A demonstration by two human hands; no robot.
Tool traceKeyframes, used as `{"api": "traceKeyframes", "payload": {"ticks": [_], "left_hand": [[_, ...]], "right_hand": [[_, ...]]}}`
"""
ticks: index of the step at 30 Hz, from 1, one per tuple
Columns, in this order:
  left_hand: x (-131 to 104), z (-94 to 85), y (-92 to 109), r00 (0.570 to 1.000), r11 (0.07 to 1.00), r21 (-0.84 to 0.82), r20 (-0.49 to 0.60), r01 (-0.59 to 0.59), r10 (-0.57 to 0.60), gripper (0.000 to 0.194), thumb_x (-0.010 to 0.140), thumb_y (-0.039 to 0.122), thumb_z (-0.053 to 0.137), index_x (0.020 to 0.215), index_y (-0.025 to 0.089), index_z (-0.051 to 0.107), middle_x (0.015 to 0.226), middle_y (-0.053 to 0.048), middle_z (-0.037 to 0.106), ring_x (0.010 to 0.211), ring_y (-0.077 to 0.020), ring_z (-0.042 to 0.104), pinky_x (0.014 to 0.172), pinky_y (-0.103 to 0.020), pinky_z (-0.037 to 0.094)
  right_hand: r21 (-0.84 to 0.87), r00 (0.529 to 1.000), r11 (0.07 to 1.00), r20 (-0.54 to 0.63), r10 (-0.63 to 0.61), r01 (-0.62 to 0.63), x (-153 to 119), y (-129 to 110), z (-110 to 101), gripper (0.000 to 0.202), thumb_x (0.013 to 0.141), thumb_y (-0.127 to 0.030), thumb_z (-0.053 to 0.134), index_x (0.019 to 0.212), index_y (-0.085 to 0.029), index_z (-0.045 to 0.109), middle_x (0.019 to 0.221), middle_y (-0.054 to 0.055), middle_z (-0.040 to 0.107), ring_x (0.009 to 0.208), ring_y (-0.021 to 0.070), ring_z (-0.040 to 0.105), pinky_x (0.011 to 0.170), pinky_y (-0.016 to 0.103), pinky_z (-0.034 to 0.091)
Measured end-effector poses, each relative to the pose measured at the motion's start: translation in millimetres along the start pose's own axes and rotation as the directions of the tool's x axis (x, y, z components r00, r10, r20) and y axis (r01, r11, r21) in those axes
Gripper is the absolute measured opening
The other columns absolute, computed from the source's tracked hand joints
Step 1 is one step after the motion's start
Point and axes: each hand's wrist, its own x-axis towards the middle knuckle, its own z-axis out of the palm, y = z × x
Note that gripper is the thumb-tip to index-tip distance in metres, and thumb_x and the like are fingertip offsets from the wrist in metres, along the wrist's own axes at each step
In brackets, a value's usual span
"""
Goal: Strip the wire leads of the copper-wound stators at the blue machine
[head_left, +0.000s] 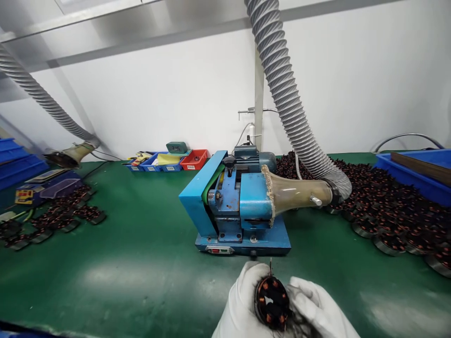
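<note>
A round motor stator (pixel 271 303) with black insulation and copper windings is held up in front of me, its face turned toward the camera. A thin wire end sticks up from its top. My left hand (pixel 243 300), in a white glove, wraps round the stator's left side. Against its right edge lies my right hand (pixel 315 305), also gloved, with curled fingers and dark-smudged, slightly blurred fingertips. Just beyond both hands stands a blue belt-driven grinding machine (pixel 229 202) with a motor behind it.
A ribbed grey hose (pixel 285 89) drops to the machine's funnel (pixel 299 192). Many stators (pixel 387 211) cover the right side; a smaller group (pixel 63 213) lies left. Small bins (pixel 169 164) and a red bin (pixel 194 159) stand at the back. A blue crate (pixel 416 171) sits far right.
</note>
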Motion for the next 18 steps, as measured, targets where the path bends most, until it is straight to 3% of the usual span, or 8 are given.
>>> {"api": "traceKeyframes", "payload": {"ticks": [2,4,5,7,10,13,18], "left_hand": [[2,0.0,3,0.958,0.927,-0.273,0.203,0.256,-0.205,0.053,0.042,0.015,0.079,0.09,0.029,0.061,0.072,0.002,0.065,0.062,-0.017,0.061,0.058,-0.026,0.046],[5,-3.8,3,0.876,0.757,-0.483,0.414,0.441,-0.246,0.044,0.048,0.028,0.081,0.087,0.024,0.061,0.067,0.001,0.063,0.057,-0.0157,0.059,0.058,-0.028,0.046],[7,-6.9,2,0.844,0.684,-0.532,0.478,0.499,-0.244,0.042,0.052,0.037,0.08,0.087,0.022,0.063,0.069,-0.002,0.064,0.06,-0.0173,0.061,0.061,-0.03,0.047],[8,-13.5,-1,0.807,0.611,-0.563,0.54,0.557,-0.239,0.05,0.054,0.056,0.075,0.086,0.019,0.066,0.077,-0.007,0.067,0.069,-0.0233,0.065,0.066,-0.035,0.049],[6,-19.1,-8,0.767,0.538,-0.585,0.608,0.607,-0.205,0.055,0.052,0.064,0.072,0.086,0.021,0.069,0.087,-0.01,0.069,0.088,-0.03,0.065,0.07,-0.036,0.049],[6,-18.9,-18,0.754,0.51,-0.6,0.636,0.617,-0.164,0.05,0.055,0.06,0.072,0.087,0.022,0.072,0.095,-0.011,0.07,0.097,-0.0308,0.062,0.071,-0.035,0.049],[9,-19.8,-36,0.841,0.577,-0.652,0.527,0.492,-0.123,0.047,0.059,0.05,0.075,0.096,0.022,0.071,0.105,-0.01,0.069,0.104,-0.0291,0.06,0.077,-0.034,0.049]], "right_hand": [[0.131,0.995,0.987,-0.014,-0.097,0.098,2,-1,-5,0.046,0.066,-0.06,0.066,0.054,-0.019,0.048,0.046,-0.007,0.038,0.04,0.0086,0.037,0.039,0.02,0.036],[0.078,0.967,0.965,-0.056,-0.247,0.251,4,-4,-7,0.033,0.064,-0.05,0.072,0.061,-0.019,0.061,0.057,0.0,0.056,0.05,0.0136,0.052,0.047,0.023,0.046],[-0.004,0.952,0.952,-0.033,-0.306,0.306,4,-6,-7,0.027,0.06,-0.044,0.078,0.07,-0.02,0.068,0.071,0.005,0.064,0.062,0.0179,0.06,0.056,0.026,0.051],[-0.21,0.927,0.903,0.065,-0.37,0.375,3,-11,-4,0.044,0.05,-0.026,0.085,0.093,-0.028,0.073,0.101,0.008,0.067,0.089,0.0249,0.064,0.076,0.032,0.052],[-0.366,0.866,0.785,0.215,-0.452,0.5,4,-19,5,0.06,0.05,-0.008,0.081,0.101,-0.039,0.07,0.101,0.003,0.068,0.094,0.0242,0.064,0.081,0.031,0.051],[-0.321,0.811,0.746,0.27,-0.519,0.584,9,-22,10,0.059,0.053,-0.002,0.077,0.097,-0.042,0.071,0.091,0.001,0.067,0.084,0.0218,0.065,0.075,0.029,0.053],[-0.291,0.889,0.84,0.163,-0.428,0.458,9,-18,6,0.052,0.048,-0.001,0.078,0.088,-0.035,0.074,0.09,0.002,0.068,0.086,0.0242,0.064,0.078,0.034,0.052]]}}
